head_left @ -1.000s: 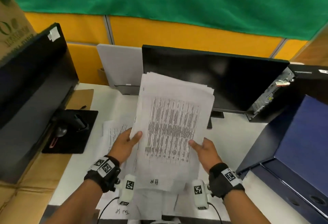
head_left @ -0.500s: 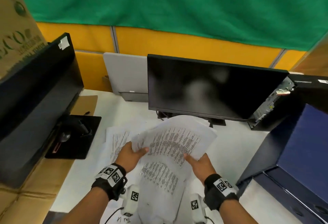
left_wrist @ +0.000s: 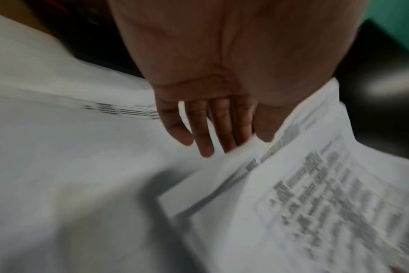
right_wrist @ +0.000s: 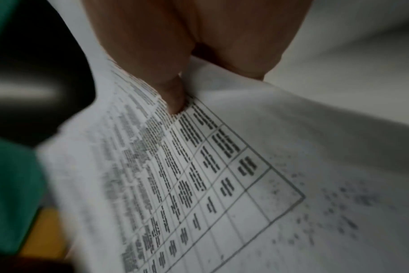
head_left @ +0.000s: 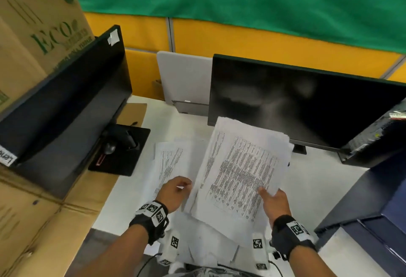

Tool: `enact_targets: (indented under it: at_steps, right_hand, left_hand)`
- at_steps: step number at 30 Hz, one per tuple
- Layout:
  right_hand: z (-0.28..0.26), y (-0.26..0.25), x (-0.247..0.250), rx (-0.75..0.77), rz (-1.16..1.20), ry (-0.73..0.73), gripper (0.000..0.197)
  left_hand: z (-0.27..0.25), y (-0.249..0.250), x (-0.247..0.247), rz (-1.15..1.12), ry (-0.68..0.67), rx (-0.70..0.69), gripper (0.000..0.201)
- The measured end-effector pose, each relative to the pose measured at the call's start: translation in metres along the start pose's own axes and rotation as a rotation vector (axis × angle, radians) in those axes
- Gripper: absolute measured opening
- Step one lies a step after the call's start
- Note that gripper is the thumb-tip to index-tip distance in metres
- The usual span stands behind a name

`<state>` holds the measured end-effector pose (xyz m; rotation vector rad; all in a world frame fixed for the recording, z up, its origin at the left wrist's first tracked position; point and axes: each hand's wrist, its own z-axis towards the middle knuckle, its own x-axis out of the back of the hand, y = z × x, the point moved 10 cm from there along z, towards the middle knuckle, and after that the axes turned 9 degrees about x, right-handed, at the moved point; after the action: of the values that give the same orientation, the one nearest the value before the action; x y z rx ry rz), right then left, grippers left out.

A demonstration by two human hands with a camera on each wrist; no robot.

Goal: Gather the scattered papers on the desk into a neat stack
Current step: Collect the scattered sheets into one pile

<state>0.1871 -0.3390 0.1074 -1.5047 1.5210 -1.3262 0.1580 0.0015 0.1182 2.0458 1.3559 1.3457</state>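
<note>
A thick stack of printed papers (head_left: pixel 241 167) is tilted over the white desk (head_left: pixel 318 178), its far edge near the monitor's foot. My right hand (head_left: pixel 271 197) pinches its near right edge, thumb (right_wrist: pixel 173 96) on the printed table of the top sheet (right_wrist: pixel 199 166), fingers underneath. My left hand (head_left: pixel 175 191) is off the stack, just left of its near left corner, over loose sheets (head_left: pixel 169 162). In the left wrist view its fingers (left_wrist: pixel 203 129) are straight above those sheets (left_wrist: pixel 70 147), beside the stack's edge (left_wrist: pixel 315 194). More loose papers (head_left: pixel 208 243) lie below my wrists.
A black monitor (head_left: pixel 296 105) stands behind the papers. Another dark screen (head_left: pixel 66 101) with a black base (head_left: pixel 123 149) leans at the left beside a cardboard box (head_left: pixel 33 35). A PC tower (head_left: pixel 373 140) and a dark blue box (head_left: pixel 384 200) block the right.
The stack, held upright by both hands a second ago, has tipped down toward the desk. My left hand has let go and moved left; my right hand holds it alone.
</note>
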Motion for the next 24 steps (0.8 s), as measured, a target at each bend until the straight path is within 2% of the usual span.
enact_targets:
  at_steps: [2,5,6,8,10,12,15,19,21,24]
  right_hand:
    - [0.004,0.024,-0.004,-0.071,-0.059,-0.042,0.033]
    - [-0.001,0.055,-0.023,-0.183,-0.156,-0.165,0.060]
    - [-0.005,0.059,-0.027,-0.213,-0.172,-0.173,0.061]
    - [-0.008,0.069,-0.034,-0.247,-0.197,-0.185,0.066]
    - [-0.012,0.076,-0.041,-0.258,-0.226,-0.209,0.068]
    - [-0.013,0.081,-0.045,-0.264,-0.271,-0.205,0.067]
    - [-0.011,0.084,-0.049,-0.268,-0.289,-0.219,0.062]
    - [-0.009,0.084,-0.048,-0.273,-0.295,-0.220,0.064]
    - [-0.009,0.084,-0.047,-0.273,-0.293,-0.224,0.065]
    - [-0.009,0.085,-0.046,-0.280,-0.284,-0.234,0.057]
  left_hand:
    - [0.005,-0.037,0.029,0.053,0.168,0.105,0.013]
    - [0.008,-0.097,0.072,0.163,0.344,0.323,0.024]
    - [0.007,-0.119,0.084,0.149,0.375,0.429,0.028]
    - [0.005,-0.149,0.088,0.032,0.334,0.589,0.041]
    - [0.008,-0.149,0.072,-0.067,0.203,0.598,0.053]
    - [0.012,-0.139,0.060,-0.055,0.136,0.557,0.055]
    - [0.016,-0.132,0.057,-0.054,0.191,0.521,0.044]
    - [0.010,-0.131,0.066,-0.089,0.310,0.552,0.032]
    - [0.006,-0.129,0.075,-0.139,0.396,0.561,0.038]
    - [-0.002,-0.130,0.091,-0.298,0.523,0.572,0.059]
